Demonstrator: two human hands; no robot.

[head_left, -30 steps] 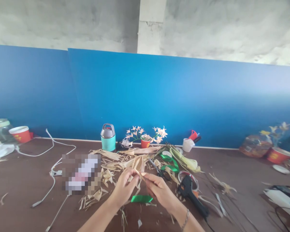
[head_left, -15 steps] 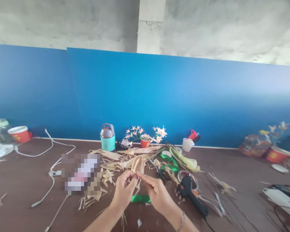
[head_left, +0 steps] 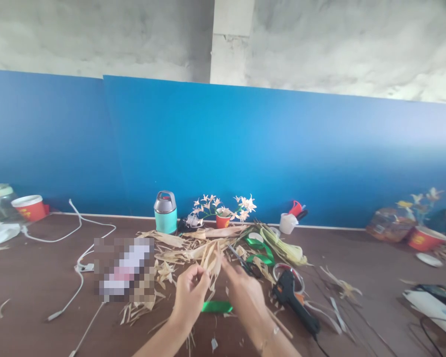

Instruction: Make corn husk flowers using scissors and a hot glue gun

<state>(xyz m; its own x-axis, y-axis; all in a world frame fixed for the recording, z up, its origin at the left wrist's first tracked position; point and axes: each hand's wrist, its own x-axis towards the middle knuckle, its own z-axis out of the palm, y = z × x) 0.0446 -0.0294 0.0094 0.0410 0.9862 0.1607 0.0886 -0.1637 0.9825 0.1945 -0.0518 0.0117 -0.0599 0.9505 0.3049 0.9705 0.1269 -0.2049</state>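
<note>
My left hand (head_left: 189, 292) pinches the base of a dried corn husk piece (head_left: 210, 255) between thumb and fingertips. The pale tan husk fans upward from the grip. To its right is my right hand (head_left: 246, 296), slightly blurred, index finger stretched out at the husk's right edge; whether it touches is unclear. Its other fingers are partly hidden. Between the wrists, a green ribbon piece (head_left: 217, 307) lies on the table. Scissors (head_left: 245, 263) rest beyond my right hand, among loose husks (head_left: 186, 254). A black glue gun (head_left: 295, 302) lies to the right.
Husk flowers stand in a red cup (head_left: 223, 219) at the back, beside a turquoise container (head_left: 166, 219). White cables (head_left: 82, 255) run along the left. A tape roll (head_left: 301, 280) sits behind the glue gun. Farther right is another red cup (head_left: 426, 239). A blue partition (head_left: 245, 148) closes off the back.
My right hand has come away from the pinch beside the left fingers and shifted slightly right, its index finger now extended. My left hand keeps hold of the husk.
</note>
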